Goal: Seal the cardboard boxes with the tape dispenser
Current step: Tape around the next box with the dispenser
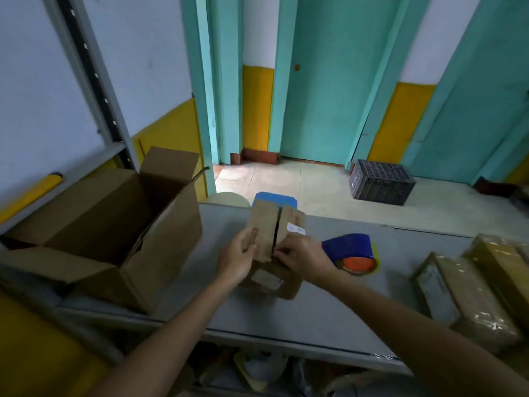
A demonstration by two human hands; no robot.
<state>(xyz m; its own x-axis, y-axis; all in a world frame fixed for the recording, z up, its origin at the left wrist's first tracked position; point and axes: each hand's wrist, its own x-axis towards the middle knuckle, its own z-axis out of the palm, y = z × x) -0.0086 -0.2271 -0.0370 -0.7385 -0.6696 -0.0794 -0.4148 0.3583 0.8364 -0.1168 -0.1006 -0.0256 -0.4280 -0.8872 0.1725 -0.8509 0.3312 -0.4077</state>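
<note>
– Your forearms come in from the bottom edge. What do your hands have?
– Your left hand (237, 257) grips the left top flap of the small cardboard box (262, 224), thumb on top and fingers curled round the flap's edge. Your right hand (303, 257) pinches the right flap close to the seam.
– Are the flaps together?
– Nearly. You hold them side by side, with a dark slit showing between them.
– Where does the box stand?
– On the grey worktop (286, 319), about mid-way along it. Your tape dispenser (350, 247), blue with an orange core, lies on the worktop just to the right of your right hand.
– And around you?
– You have a large open carton (114, 224) to the left, flaps up. Wrapped parcels (472, 296) are stacked at the right end, and a black crate (382, 184) sits on the floor beyond.
</note>
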